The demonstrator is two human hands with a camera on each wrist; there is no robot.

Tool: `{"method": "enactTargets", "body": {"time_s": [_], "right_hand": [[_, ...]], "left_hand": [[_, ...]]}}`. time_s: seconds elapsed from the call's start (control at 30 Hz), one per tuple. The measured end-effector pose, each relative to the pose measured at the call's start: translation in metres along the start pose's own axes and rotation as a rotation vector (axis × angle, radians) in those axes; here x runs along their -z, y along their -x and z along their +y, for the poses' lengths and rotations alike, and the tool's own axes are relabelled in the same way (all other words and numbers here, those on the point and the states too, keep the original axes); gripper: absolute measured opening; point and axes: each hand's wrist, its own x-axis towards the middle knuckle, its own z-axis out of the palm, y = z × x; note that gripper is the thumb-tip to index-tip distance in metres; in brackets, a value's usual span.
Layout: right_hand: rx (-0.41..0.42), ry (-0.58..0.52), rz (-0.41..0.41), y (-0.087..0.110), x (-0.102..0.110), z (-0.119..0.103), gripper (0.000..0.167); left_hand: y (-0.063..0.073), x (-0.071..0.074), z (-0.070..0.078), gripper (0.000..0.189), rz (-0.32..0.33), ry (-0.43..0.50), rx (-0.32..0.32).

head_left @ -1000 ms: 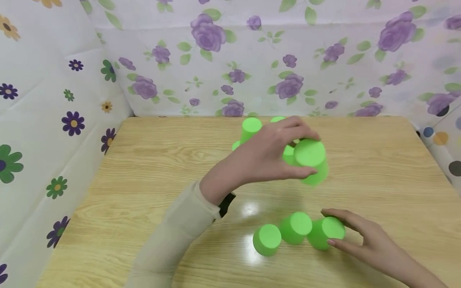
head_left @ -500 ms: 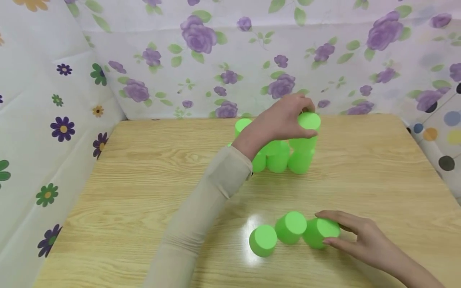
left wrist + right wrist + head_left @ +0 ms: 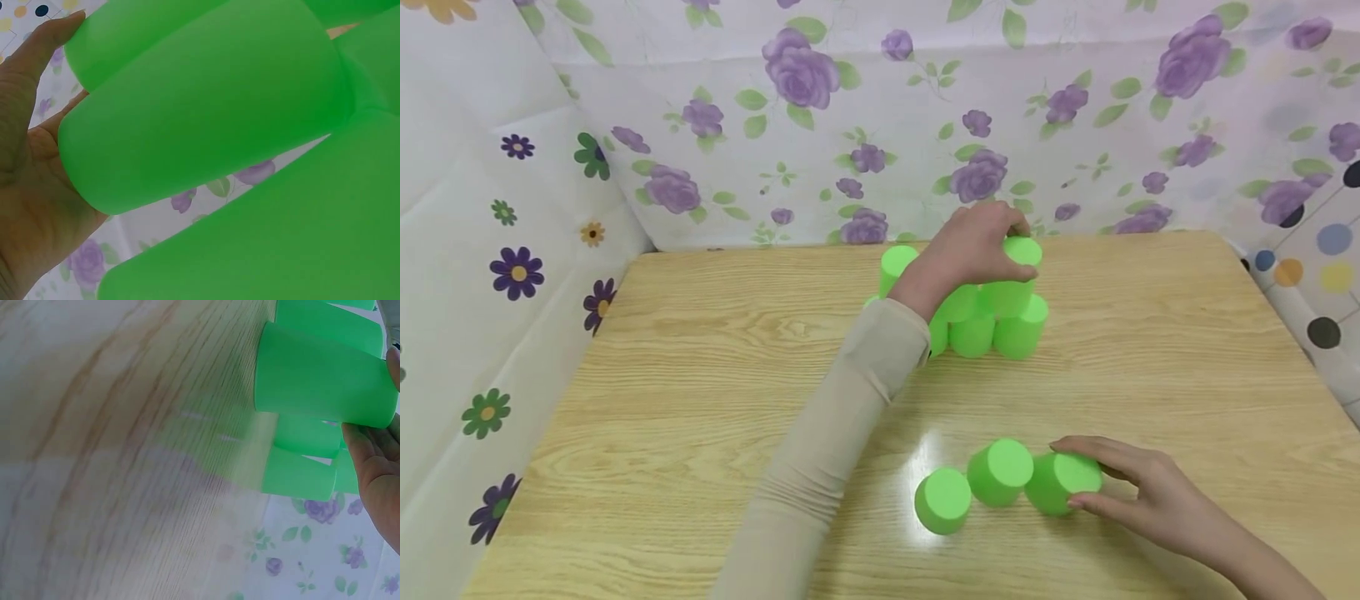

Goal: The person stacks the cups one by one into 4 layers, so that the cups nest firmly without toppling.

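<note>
My left hand (image 3: 966,246) grips an upside-down green cup (image 3: 1022,252) by its upper end, thumb in front and fingers behind. That cup stands at the right end of the upper row of a stack, over lower cups (image 3: 1021,327). Part of the stack is hidden by my hand and sleeve. Close to the front, my right hand (image 3: 1157,496) holds another upturned green cup (image 3: 1063,483) between thumb and fingers; the right wrist view shows this cup (image 3: 325,375) with its rim at the table. To its left stand two more green cups, a middle one (image 3: 1000,472) and an outer one (image 3: 943,500).
The wooden table (image 3: 700,400) ends at a back cloth (image 3: 730,75) with purple roses. A flowered cloth (image 3: 445,250) hangs along the left side, a dotted one (image 3: 1322,275) on the right. My left forearm (image 3: 820,450) reaches across the middle of the table.
My left hand has carried its cup back and left, onto the stack's upper row at the right end. My right hand keeps hold of its cup. The head view has shifted slightly.
</note>
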Motion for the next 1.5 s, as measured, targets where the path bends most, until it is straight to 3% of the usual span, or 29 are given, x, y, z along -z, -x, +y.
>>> {"method": "enactTargets", "body": {"time_s": [0.67,0.77,0.9,1.0,1.13,1.27,1.37,1.43,1.5], "right_hand": [[0.022,-0.033,0.008,0.001,-0.004,0.001,0.062],[0.017,-0.036,0.006,0.000,-0.004,0.000,0.062],[0.017,0.002,0.006,-0.001,-0.002,-0.003,0.063],[0.024,0.083,0.012,-0.002,0.000,-0.005,0.065],[0.037,0.170,0.013,0.000,-0.001,-0.007,0.069],[0.055,0.168,0.023,0.001,-0.002,-0.006,0.072],[0.056,0.158,0.008,0.000,-0.001,-0.005,0.072],[0.056,0.168,-0.017,-0.003,0.002,-0.005,0.071],[0.054,0.206,-0.042,-0.006,0.007,-0.005,0.068]], "left_hand": [[0.011,0.006,0.004,0.054,-0.064,-0.022,0.047],[0.014,0.006,0.004,0.062,-0.050,-0.027,0.052],[0.025,0.004,0.006,0.072,0.023,-0.063,0.024],[0.041,0.004,0.009,0.069,0.110,-0.087,-0.029],[0.071,-0.002,0.009,0.062,0.217,-0.097,-0.096],[0.105,-0.015,0.004,0.059,0.332,-0.071,-0.142],[0.133,-0.030,0.001,0.056,0.423,-0.018,-0.226],[0.153,-0.044,0.000,0.056,0.434,0.012,-0.287],[0.174,-0.061,0.000,0.057,0.390,0.029,-0.316]]}}
